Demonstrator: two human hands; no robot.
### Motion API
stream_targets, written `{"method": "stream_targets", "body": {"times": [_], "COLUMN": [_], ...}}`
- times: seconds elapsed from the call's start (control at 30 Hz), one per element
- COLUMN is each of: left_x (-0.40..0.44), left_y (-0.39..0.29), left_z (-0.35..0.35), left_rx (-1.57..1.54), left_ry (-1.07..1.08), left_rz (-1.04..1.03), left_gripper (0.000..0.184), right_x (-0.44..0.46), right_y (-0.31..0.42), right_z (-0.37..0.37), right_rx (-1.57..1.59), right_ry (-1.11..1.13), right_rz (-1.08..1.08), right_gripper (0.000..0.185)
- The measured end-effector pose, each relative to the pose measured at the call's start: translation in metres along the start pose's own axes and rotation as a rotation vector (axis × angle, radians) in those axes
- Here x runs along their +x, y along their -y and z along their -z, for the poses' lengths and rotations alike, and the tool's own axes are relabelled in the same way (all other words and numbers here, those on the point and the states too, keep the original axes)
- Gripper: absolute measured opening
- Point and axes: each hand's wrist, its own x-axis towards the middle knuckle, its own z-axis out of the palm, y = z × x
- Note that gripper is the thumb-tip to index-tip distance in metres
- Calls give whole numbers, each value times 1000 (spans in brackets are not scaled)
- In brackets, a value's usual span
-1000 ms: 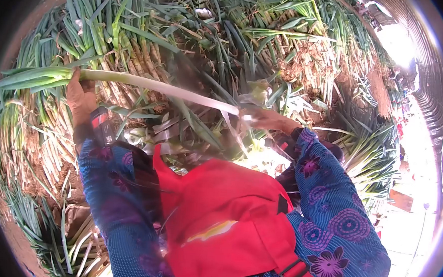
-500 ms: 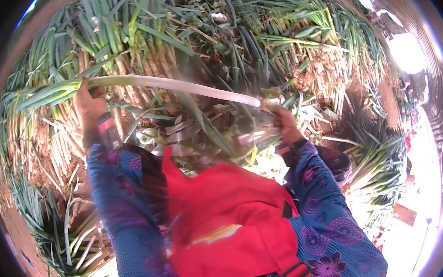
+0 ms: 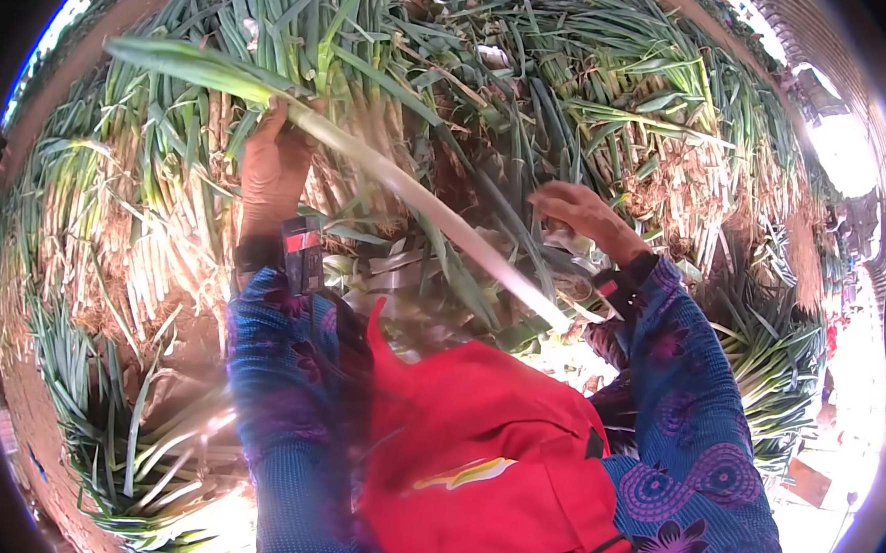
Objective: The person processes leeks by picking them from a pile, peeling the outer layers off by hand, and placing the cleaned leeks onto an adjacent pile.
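Observation:
A long green onion point(image 3: 407, 190) slants across the view, its green leaves at the upper left and its white root end at the lower right. My left hand point(image 3: 276, 168) grips it where the leaves meet the white stalk. Above the stalk's lower half, my right hand point(image 3: 581, 216) is apart from it and holds nothing that I can see. The fingers of that hand stretch to the left, loosely bent. Below both hands lie peeled leaves and trimmings point(image 3: 393, 274), partly hidden by the stalk.
Tied-looking rows of green onions point(image 3: 145, 231) stand at the left, with another stack point(image 3: 670, 158) at the upper right. More onions point(image 3: 769, 364) lie beside my right arm. A red apron point(image 3: 486, 419) covers my front. Corrugated metal point(image 3: 863, 98) edges the far right.
My right hand has let go of the onion's root end. The onion has tilted, leaves up and root end down to the right. My left hand has moved right and up.

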Motion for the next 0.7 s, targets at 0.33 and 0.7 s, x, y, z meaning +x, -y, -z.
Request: {"method": "stream_targets", "body": {"times": [0.33,0.7], "left_x": [-11,-14], "left_y": [17,31], "left_z": [-19,-26], "left_rx": [170,260], "left_ry": [64,-13], "left_rz": [26,17], "left_gripper": [29,26], "right_x": [25,42], "right_y": [107,114], "right_z": [-85,-106], "right_rx": [-69,-543], "right_ry": [-153,-455], "right_rz": [452,625], "right_gripper": [30,11]}}
